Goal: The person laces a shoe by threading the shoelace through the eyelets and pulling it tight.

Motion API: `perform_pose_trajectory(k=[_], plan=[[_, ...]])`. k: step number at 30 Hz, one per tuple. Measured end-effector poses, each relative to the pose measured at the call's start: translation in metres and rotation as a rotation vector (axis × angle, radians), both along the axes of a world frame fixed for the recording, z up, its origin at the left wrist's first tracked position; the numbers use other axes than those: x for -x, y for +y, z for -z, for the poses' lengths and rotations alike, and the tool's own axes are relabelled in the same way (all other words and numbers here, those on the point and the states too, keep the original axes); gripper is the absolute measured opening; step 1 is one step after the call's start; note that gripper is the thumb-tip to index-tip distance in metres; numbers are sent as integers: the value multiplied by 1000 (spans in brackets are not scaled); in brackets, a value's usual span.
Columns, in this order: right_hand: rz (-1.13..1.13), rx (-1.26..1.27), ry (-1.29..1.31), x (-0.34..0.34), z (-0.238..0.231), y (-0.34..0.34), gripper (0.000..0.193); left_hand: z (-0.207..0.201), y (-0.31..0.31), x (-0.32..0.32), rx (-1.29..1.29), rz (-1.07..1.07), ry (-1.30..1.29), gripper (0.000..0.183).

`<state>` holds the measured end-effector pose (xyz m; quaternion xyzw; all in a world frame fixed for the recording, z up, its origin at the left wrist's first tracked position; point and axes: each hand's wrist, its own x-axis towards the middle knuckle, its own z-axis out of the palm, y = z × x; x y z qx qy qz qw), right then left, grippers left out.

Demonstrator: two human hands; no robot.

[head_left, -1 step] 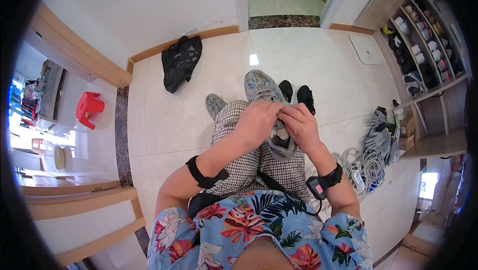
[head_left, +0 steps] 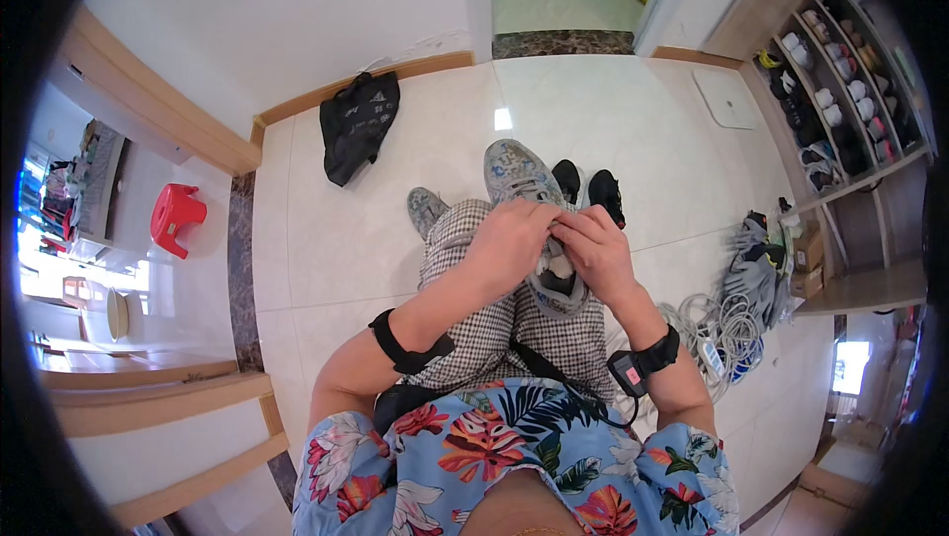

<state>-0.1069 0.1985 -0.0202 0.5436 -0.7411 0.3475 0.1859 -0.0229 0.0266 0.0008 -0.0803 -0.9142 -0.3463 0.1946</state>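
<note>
A grey sneaker [head_left: 522,176] rests on my lap over checked trousers, toe pointing away from me. My left hand [head_left: 509,239] covers its lace area from the left, fingers closed on it. My right hand [head_left: 596,249] pinches the same spot near the tongue from the right, touching the left hand. The laces themselves are hidden under my fingers. A second grey sneaker [head_left: 427,208] shows on the floor left of my knee. Both wrists wear black bands.
A pair of black shoes [head_left: 585,186] sits just beyond the held sneaker. A black bag [head_left: 358,123] leans on the wall, a red stool [head_left: 176,218] is far left, coiled cables [head_left: 727,323] lie to my right, and a shoe rack [head_left: 840,91] stands behind them.
</note>
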Motion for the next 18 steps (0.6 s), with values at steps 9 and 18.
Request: perform_pose_trajectory(k=[9,18], plan=[[76,55,-274,-5,-5,-2,43,-4,-29,0,-367,-89,-69,17],[28,-35,-133,-2,-7,-1,37,-34,-30,-20,-423,-138,-45,12]])
